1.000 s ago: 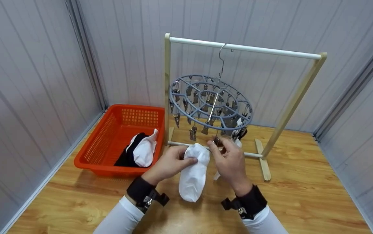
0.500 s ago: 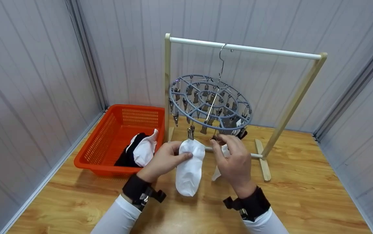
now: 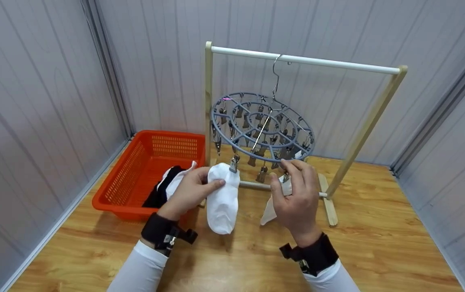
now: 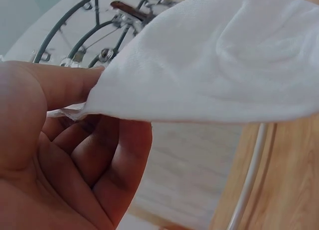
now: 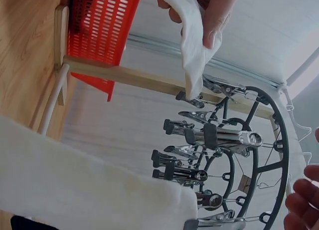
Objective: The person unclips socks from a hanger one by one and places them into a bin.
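My left hand (image 3: 191, 187) pinches the cuff of a white sock (image 3: 222, 200) and holds it up at a metal clip (image 3: 233, 163) on the rim of the round grey clip hanger (image 3: 262, 125). The right wrist view shows that clip (image 5: 197, 96) meeting the sock's edge (image 5: 192, 45). The left wrist view is filled by my palm (image 4: 60, 155) and the sock (image 4: 214, 65). My right hand (image 3: 297, 190) hovers with loose fingers just under the hanger's front rim and holds nothing. A second white sock (image 3: 270, 211) hangs clipped behind it, also visible as the sock (image 5: 75, 185).
The hanger hooks on a white rail of a wooden rack (image 3: 362, 129) standing on the wood floor. An orange basket (image 3: 129, 170) with black and white socks (image 3: 163, 190) sits to the left. Grey panel walls close in on three sides.
My left hand lifted the sock up and leftward to a rim clip. My right hand left the clip it was handling and opened. The hanger swung slightly.
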`<state>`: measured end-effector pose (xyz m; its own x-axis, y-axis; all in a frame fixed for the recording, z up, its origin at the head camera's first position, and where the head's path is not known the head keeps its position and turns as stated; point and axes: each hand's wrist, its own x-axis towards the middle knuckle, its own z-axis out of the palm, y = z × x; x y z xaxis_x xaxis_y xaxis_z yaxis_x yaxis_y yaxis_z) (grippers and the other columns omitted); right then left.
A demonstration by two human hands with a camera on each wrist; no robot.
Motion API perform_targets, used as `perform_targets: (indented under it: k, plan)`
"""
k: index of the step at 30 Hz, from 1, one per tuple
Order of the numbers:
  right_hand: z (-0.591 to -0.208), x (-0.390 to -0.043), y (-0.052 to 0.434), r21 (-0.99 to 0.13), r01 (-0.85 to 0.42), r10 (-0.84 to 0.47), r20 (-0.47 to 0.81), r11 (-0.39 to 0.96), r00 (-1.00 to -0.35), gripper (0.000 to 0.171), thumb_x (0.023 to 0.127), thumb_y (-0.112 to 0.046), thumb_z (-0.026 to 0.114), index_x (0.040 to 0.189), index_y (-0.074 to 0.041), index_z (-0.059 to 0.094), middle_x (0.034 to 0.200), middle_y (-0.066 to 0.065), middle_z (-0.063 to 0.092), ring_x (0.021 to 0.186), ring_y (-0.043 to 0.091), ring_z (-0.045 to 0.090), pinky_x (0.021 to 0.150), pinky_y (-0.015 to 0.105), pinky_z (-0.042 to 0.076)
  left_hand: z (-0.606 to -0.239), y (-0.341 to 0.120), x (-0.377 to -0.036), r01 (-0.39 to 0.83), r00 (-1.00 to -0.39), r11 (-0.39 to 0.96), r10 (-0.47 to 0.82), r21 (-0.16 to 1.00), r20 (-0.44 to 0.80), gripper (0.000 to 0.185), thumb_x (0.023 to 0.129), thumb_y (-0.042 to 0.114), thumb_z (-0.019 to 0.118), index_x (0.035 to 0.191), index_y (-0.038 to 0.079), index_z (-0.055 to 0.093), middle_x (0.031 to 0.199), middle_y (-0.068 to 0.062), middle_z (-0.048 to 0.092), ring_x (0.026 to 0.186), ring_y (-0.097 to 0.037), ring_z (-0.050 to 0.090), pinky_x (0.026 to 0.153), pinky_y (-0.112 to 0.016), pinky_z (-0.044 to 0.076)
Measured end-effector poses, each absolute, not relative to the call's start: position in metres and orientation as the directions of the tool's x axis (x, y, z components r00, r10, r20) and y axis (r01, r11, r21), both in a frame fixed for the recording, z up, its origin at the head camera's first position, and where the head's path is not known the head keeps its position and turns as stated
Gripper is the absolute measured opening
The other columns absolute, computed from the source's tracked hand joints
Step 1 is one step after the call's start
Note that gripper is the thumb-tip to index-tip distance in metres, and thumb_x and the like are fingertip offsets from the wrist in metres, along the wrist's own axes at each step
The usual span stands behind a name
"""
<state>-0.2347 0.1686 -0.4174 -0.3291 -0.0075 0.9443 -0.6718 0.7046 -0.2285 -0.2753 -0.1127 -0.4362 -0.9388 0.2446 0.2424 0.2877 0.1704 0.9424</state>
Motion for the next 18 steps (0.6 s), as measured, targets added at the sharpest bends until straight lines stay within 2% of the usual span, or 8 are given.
perform_targets:
  k: [5, 9, 12, 18]
  plan:
    - [-0.418, -0.238, 0.169, -0.251, -0.628, 0.0, 0.929, 0.736, -0.371, 0.047, 0.104, -0.026, 0.074, 0.141, 0.003, 0.071, 0.135, 0.024, 0.063, 0.122, 0.041, 0.058, 0.107, 0.052, 0.044, -0.433, -0.129, -0.28, 0.274, -0.953, 0.193, 0.184, 0.942, 0.239, 0.033, 0.103, 0.022, 0.082, 0.128, 0.001, 0.076, 0.113, -0.013, 0.077, 0.098, -0.026, 0.071, 0.084, -0.036, 0.064]
    - [-0.418, -0.24, 0.169, -0.249, -0.599, -0.013, 0.917, 0.761, -0.398, 0.051, 0.105, -0.03, 0.072, 0.144, 0.003, 0.069, 0.138, 0.025, 0.06, 0.129, 0.042, 0.056, 0.113, 0.056, 0.041, -0.428, -0.142, -0.281, 0.208, -0.975, 0.197, 0.12, 0.958, 0.187, 0.039, 0.105, 0.028, 0.081, 0.135, 0.003, 0.074, 0.12, -0.015, 0.076, 0.101, -0.027, 0.071, 0.088, -0.036, 0.064]
    - [-0.419, -0.24, 0.169, -0.248, -0.581, -0.026, 0.907, 0.775, -0.421, 0.052, 0.107, -0.032, 0.072, 0.144, 0.004, 0.068, 0.14, 0.025, 0.059, 0.131, 0.042, 0.055, 0.114, 0.057, 0.04, -0.426, -0.152, -0.283, 0.172, -0.984, 0.169, 0.07, 0.97, 0.163, 0.04, 0.106, 0.028, 0.079, 0.137, 0.002, 0.073, 0.119, -0.016, 0.075, 0.1, -0.026, 0.071, 0.086, -0.032, 0.063]
    - [-0.42, -0.239, 0.169, -0.235, -0.572, -0.053, 0.896, 0.786, -0.44, 0.049, 0.108, -0.03, 0.073, 0.143, 0.004, 0.068, 0.141, 0.026, 0.057, 0.131, 0.043, 0.054, 0.113, 0.059, 0.04, -0.428, -0.172, -0.29, 0.199, -0.978, 0.129, -0.044, 0.972, 0.206, 0.037, 0.111, 0.025, 0.072, 0.137, -0.002, 0.071, 0.115, -0.018, 0.074, 0.096, -0.022, 0.069, 0.079, -0.028, 0.06]
